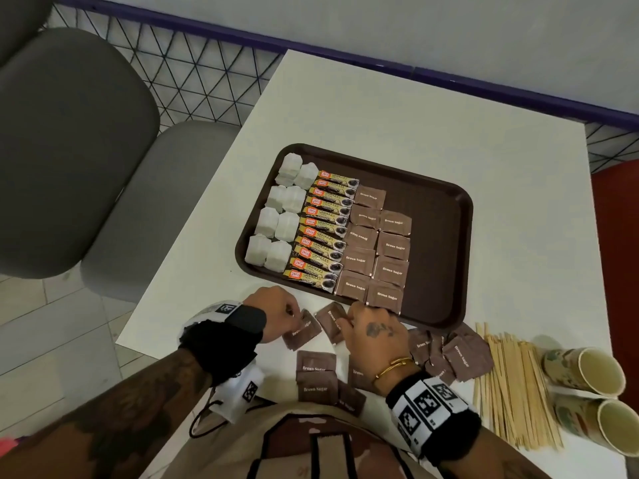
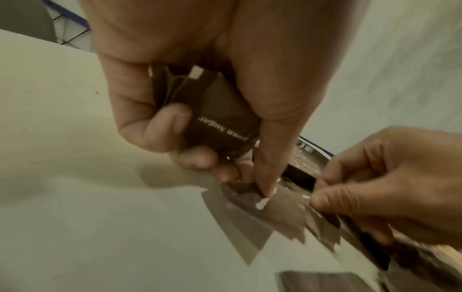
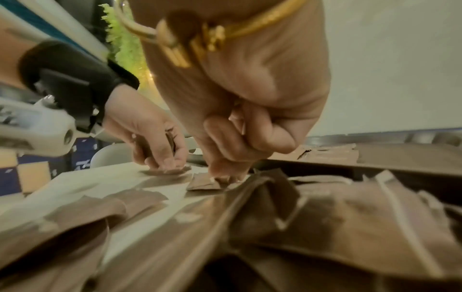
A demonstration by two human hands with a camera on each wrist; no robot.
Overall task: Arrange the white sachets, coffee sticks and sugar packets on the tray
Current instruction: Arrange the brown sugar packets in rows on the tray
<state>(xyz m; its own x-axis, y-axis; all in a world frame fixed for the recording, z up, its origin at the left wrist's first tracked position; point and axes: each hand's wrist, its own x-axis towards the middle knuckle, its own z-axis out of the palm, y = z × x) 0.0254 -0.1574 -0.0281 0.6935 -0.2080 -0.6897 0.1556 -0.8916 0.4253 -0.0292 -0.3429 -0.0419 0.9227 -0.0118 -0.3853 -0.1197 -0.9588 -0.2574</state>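
Note:
A brown tray (image 1: 465,216) holds white sachets (image 1: 276,219) at its left, a column of coffee sticks (image 1: 325,233) and two columns of brown sugar packets (image 1: 380,250). My left hand (image 1: 280,311) hovers just before the tray's near edge. It grips a small stack of sugar packets (image 2: 220,118) in its palm, and its fingertip presses a packet lying on the table (image 2: 250,199). Beside it, my right hand (image 1: 366,326) has its fingers curled and pinches another loose packet (image 3: 205,182) on the table.
More loose sugar packets lie near my body (image 1: 316,375) and in a pile to the right (image 1: 453,354). Wooden stirrers (image 1: 511,385) and two paper cups (image 1: 587,375) sit at the near right. Grey chairs (image 1: 69,150) stand left of the white table (image 1: 380,108).

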